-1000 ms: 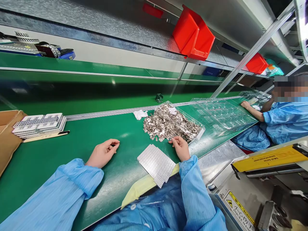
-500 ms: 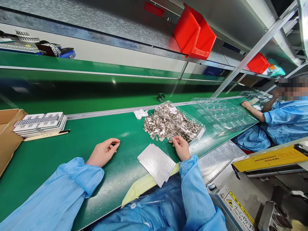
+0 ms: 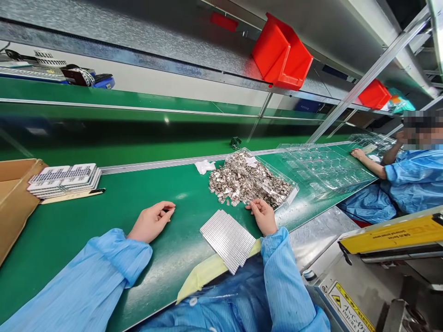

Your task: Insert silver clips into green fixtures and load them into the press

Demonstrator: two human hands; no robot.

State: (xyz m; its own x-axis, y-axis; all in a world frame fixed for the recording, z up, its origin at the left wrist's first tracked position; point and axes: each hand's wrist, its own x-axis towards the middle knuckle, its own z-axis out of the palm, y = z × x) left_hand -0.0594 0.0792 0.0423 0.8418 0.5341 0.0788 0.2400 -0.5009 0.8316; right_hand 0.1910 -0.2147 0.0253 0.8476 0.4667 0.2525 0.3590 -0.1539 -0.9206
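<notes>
My left hand (image 3: 152, 221) hovers over or rests on the green bench, thumb and fingertips pinched together; whatever is between them, if anything, is too small to make out. At the near edge of a heap of small silvery metal pieces (image 3: 238, 177), my right hand (image 3: 263, 216) has its thumb and forefinger closed. I cannot tell whether a piece is between those fingertips. Between my hands lies a flat silvery sheet of small pieces in tight rows (image 3: 228, 237), its near corner jutting over the bench edge. The heap spills out of a clear plastic tray (image 3: 292, 191).
White printed panels (image 3: 65, 177) are stacked beside a cardboard box (image 3: 17, 193) at the left. Clear blister trays (image 3: 325, 168) lie to the right, near a co-worker's hand (image 3: 358, 153). Red bins (image 3: 284, 55) sit on the shelf above. A yellow-labelled machine (image 3: 391, 235) stands at the right.
The whole view has shifted slightly, so everything appears a little lower and further right. Both my hands keep nearly the same pose and place on the bench.
</notes>
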